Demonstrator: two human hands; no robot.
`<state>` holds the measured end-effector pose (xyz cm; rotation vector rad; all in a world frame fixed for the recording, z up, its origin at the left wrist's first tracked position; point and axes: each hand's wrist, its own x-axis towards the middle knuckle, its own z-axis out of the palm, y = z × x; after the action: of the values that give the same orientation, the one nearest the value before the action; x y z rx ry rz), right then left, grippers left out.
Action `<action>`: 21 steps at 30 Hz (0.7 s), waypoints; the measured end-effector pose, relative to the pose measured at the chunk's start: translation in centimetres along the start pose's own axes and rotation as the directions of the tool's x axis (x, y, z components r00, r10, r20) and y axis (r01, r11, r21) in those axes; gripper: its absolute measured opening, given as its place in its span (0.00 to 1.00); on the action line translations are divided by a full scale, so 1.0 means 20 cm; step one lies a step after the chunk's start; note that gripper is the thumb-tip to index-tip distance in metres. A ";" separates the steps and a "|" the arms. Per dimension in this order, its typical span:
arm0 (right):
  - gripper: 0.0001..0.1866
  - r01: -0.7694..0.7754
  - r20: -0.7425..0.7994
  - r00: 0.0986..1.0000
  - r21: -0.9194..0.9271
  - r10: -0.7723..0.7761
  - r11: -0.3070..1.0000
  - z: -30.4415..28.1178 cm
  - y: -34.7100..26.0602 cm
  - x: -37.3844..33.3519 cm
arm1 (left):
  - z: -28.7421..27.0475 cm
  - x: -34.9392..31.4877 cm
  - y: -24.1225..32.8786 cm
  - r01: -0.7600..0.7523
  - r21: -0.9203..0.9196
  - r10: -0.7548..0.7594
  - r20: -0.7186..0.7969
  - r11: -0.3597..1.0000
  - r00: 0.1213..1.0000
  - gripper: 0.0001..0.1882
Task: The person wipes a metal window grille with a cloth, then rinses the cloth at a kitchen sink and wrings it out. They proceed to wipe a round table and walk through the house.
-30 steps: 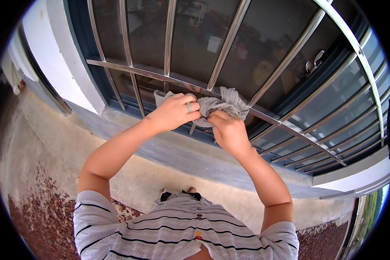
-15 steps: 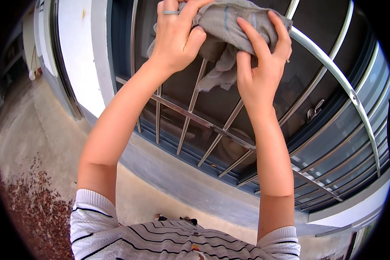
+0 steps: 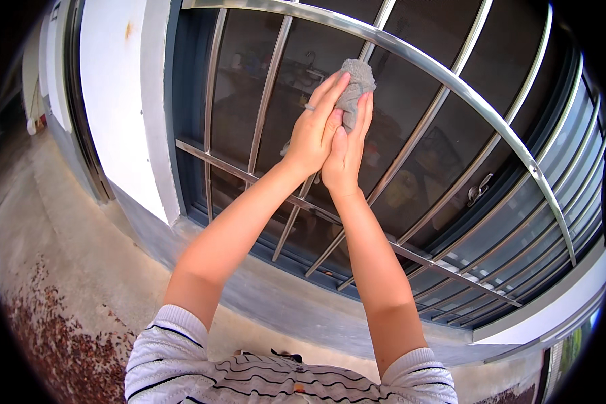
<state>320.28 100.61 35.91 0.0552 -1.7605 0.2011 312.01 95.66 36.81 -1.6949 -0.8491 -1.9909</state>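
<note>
A crumpled grey cloth (image 3: 355, 91) is pressed between my two hands in front of the window. It sits over a vertical metal bar (image 3: 382, 20), which shows above the cloth and again below my hands. My left hand (image 3: 313, 131) grips the cloth from the left, fingers pointing up. From the right, my right hand (image 3: 345, 158) closes on it with the palm turned inward. The two hands touch each other, and part of the cloth is hidden between them.
A curved metal rail (image 3: 451, 81) crosses in front of the window, with a lower crossbar (image 3: 222, 163) beneath. Behind the bars are dark panes and a window latch (image 3: 478, 190). A white wall (image 3: 114, 101) stands left; dry leaves (image 3: 60, 330) cover ground at lower left.
Both hands have moved down and toward each other. The cloth, spread wide between them before, is now bunched around the bar.
</note>
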 end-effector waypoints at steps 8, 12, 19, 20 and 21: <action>0.32 -0.303 0.147 0.942 -0.024 0.303 0.953 0.00 -0.17 -0.60 | -0.15 -0.58 0.01 0.041 0.330 -0.081 0.107 0.943 0.991 0.31; 0.26 -0.321 0.152 0.915 -0.285 0.373 0.903 -0.01 -0.26 -0.67 | -0.22 -0.67 0.04 -0.046 0.491 -0.058 0.193 0.870 0.980 0.30; 0.15 -0.028 0.311 0.916 -0.578 0.252 0.816 -0.08 -0.29 -0.61 | -0.32 -0.76 0.14 -0.012 0.572 -0.157 0.245 0.820 0.957 0.23; 0.12 0.021 0.334 0.916 -0.596 0.224 0.803 -0.09 -0.30 -0.58 | -0.32 -0.75 0.16 0.004 0.580 -0.182 0.250 0.815 0.951 0.22; 0.10 0.061 0.388 0.895 -0.594 0.219 0.802 -0.11 -0.30 -0.56 | -0.32 -0.73 0.17 0.020 0.588 -0.208 0.254 0.809 0.945 0.20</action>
<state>325.52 94.27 26.00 -0.4725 -2.2118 -0.3450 312.33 87.61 22.58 -1.6116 -1.5218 -1.3242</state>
